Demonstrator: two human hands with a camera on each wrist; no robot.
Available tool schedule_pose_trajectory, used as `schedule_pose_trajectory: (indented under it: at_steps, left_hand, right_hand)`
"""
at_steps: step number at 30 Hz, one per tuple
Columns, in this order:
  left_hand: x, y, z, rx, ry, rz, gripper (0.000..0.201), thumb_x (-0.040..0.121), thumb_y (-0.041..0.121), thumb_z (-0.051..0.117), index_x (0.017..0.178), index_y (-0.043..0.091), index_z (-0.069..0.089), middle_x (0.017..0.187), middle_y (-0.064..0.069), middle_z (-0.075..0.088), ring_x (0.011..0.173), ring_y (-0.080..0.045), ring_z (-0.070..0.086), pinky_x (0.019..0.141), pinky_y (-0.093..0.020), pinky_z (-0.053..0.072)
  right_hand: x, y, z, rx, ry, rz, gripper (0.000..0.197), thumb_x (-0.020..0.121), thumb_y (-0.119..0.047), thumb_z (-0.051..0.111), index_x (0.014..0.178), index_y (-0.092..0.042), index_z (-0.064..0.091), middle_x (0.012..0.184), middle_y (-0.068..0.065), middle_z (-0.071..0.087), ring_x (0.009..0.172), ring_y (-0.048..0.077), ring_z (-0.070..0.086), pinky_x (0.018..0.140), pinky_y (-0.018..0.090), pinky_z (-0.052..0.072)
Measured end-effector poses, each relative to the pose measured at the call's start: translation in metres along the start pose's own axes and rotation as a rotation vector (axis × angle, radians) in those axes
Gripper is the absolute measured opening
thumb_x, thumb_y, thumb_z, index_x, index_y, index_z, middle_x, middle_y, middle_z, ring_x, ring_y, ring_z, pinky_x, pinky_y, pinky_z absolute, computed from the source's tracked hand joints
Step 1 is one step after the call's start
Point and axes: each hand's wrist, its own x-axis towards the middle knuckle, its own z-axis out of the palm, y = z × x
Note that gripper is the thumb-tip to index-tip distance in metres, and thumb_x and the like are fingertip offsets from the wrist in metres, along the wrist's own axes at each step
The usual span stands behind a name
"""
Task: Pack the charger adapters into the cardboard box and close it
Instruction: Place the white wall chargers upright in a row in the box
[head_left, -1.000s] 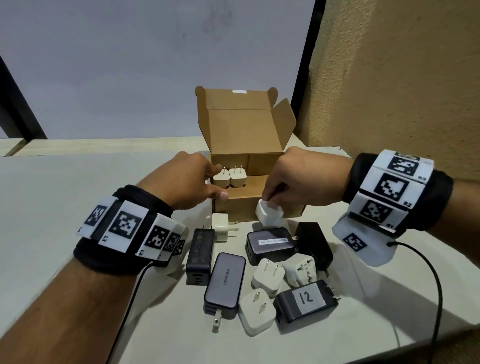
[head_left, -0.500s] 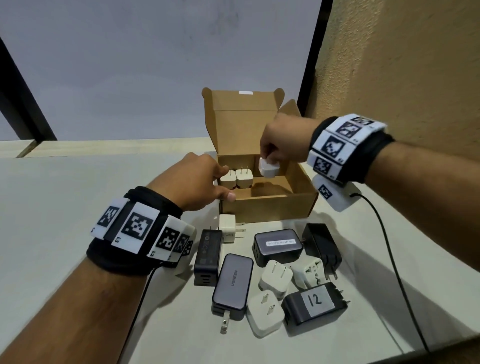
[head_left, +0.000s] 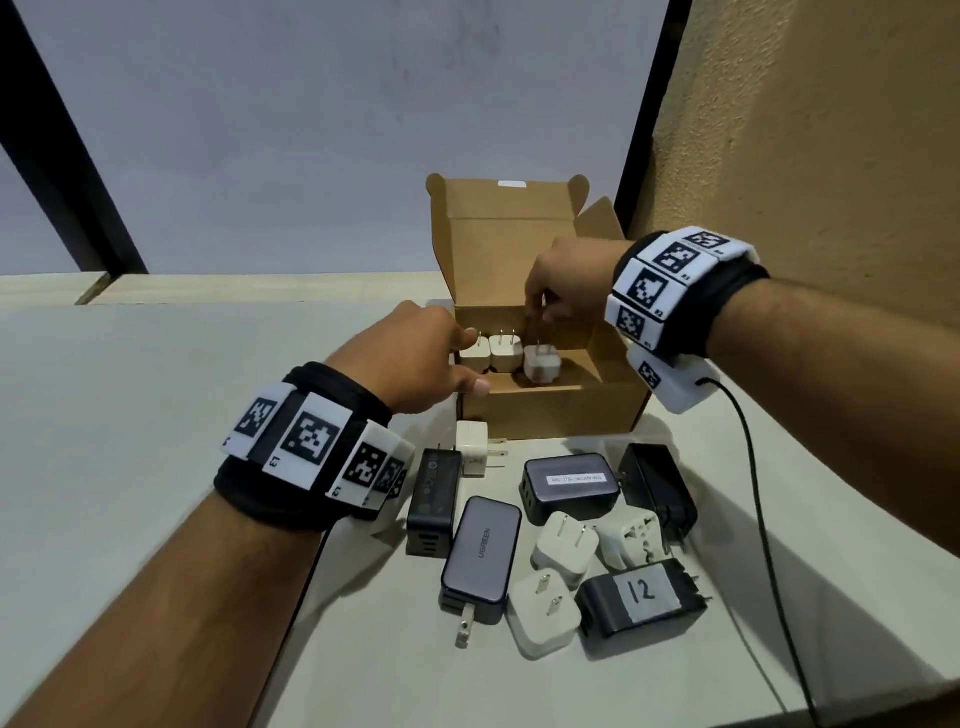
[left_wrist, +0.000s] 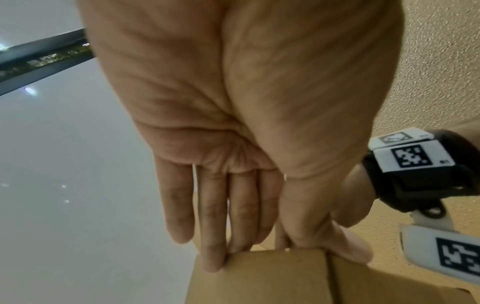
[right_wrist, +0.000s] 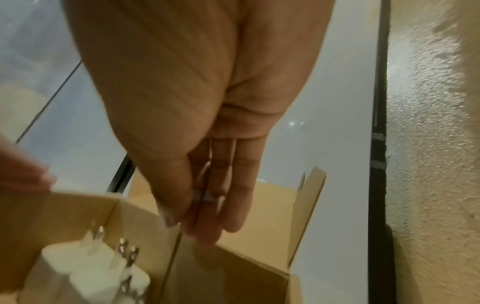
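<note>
The open cardboard box (head_left: 561, 410) stands on the table with its lid upright. Three white adapters sit in a row along its left side, prongs up; the rightmost (head_left: 543, 364) leans a little. My right hand (head_left: 540, 312) hovers just above that adapter, fingers pointing down and holding nothing; the right wrist view shows the same empty hand (right_wrist: 192, 224) over the adapters (right_wrist: 103, 273). My left hand (head_left: 470, 364) grips the box's front left corner, thumb on the front wall, fingers on the side wall (left_wrist: 259, 277). Several loose adapters lie in front of the box, among them a grey UGREEN one (head_left: 483, 558) and a black one marked 12 (head_left: 641, 595).
A rough tan wall (head_left: 831, 156) rises close on the right of the box. A black cable (head_left: 753, 493) trails from my right wrist across the table to its front edge. A small white adapter (head_left: 472, 447) lies just before the box's front wall.
My right hand lifted a white adapter from the pile, carried it into the box, set it beside the other two and let go. The left hand stayed on the box corner.
</note>
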Motion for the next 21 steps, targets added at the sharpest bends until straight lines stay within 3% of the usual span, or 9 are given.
schedule_pose_trajectory:
  at_steps: [2,5,10,15,18,21]
  left_hand:
    - [0.001,0.0,0.0,0.012,-0.001,0.004,0.064,0.083,0.043,0.066,0.14,0.018,0.049,0.139,-0.006,0.056,0.125,-0.025,0.054,0.101,-0.034,0.042]
    - [0.003,-0.002,0.0,0.027,-0.004,0.002,0.065,0.081,0.044,0.067,0.138,0.018,0.051,0.137,-0.007,0.058,0.123,-0.025,0.056,0.098,-0.033,0.043]
    - [0.004,-0.002,0.0,0.05,-0.007,0.009,0.064,0.081,0.045,0.067,0.137,0.015,0.054,0.138,-0.005,0.057,0.122,-0.025,0.057,0.099,-0.035,0.044]
    - [0.0,-0.001,-0.003,0.102,-0.028,0.042,0.059,0.087,0.046,0.062,0.136,0.014,0.054,0.143,0.002,0.052,0.124,-0.022,0.056,0.1,-0.034,0.043]
    - [0.0,0.002,-0.007,0.153,-0.046,0.064,0.062,0.087,0.05,0.058,0.136,0.012,0.054,0.142,0.0,0.054,0.12,-0.021,0.058,0.097,-0.032,0.044]
    - [0.004,0.005,-0.007,0.216,-0.058,0.068,0.068,0.084,0.056,0.059,0.136,0.013,0.054,0.139,-0.003,0.057,0.117,-0.022,0.059,0.096,-0.035,0.047]
  right_hand:
    - [-0.011,0.002,0.0,0.044,0.058,-0.007,0.021,0.091,-0.017,0.061,0.11,-0.015,0.071,0.107,0.003,0.069,0.099,0.019,0.062,0.092,0.033,0.051]
    - [-0.029,-0.003,0.011,0.052,-0.041,-0.052,0.024,0.092,-0.022,0.06,0.114,-0.019,0.069,0.107,-0.002,0.07,0.099,0.015,0.062,0.093,0.03,0.051]
    - [-0.026,0.0,0.032,-0.037,-0.116,-0.01,0.031,0.093,-0.027,0.056,0.123,-0.026,0.064,0.117,0.001,0.066,0.106,0.023,0.06,0.094,0.039,0.051]
    - [-0.021,0.0,0.037,-0.011,-0.119,0.026,0.034,0.094,-0.03,0.054,0.127,-0.025,0.062,0.124,0.002,0.064,0.112,0.025,0.058,0.096,0.038,0.048]
    - [-0.02,-0.001,0.039,-0.035,-0.14,0.055,0.037,0.095,-0.029,0.053,0.131,-0.026,0.058,0.126,0.003,0.063,0.113,0.026,0.058,0.096,0.038,0.049]
    - [-0.033,-0.009,0.027,-0.044,-0.076,0.083,0.033,0.094,-0.023,0.052,0.126,-0.022,0.062,0.12,0.005,0.064,0.105,0.026,0.06,0.084,0.034,0.051]
